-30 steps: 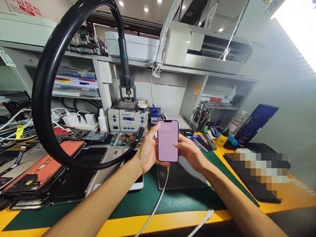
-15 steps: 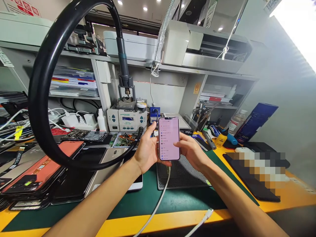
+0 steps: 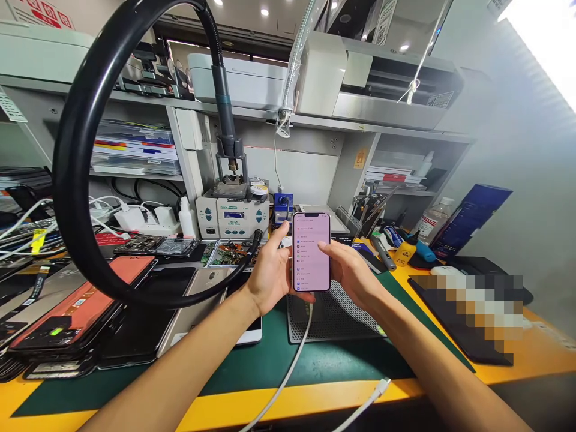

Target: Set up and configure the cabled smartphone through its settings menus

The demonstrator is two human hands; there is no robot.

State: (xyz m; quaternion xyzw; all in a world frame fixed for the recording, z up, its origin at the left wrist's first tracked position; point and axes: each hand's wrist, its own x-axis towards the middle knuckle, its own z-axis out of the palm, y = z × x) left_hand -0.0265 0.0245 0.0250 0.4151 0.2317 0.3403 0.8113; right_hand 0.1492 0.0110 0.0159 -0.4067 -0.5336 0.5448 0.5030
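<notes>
A smartphone stands upright over the bench with its screen lit, showing a pinkish list with small icons. My left hand is closed around its left side, thumb along the edge and a fingertip under the bottom. My right hand is at the right side, its thumb lying over the screen's upper middle; its other fingers are mostly hidden. From the phone's bottom a white cable hangs down past the bench edge. Behind and below the phone lies a dark perforated panel on the green mat.
Several phones and phone parts are stacked at left. A thick black hose loops in front of the hot air station. Another white cable end lies at the front edge. Bottles, including a yellow one, stand at right.
My right thumb has moved up the screen. The list looks much the same, and my left hand keeps its hold. The whole view has shifted slightly.
</notes>
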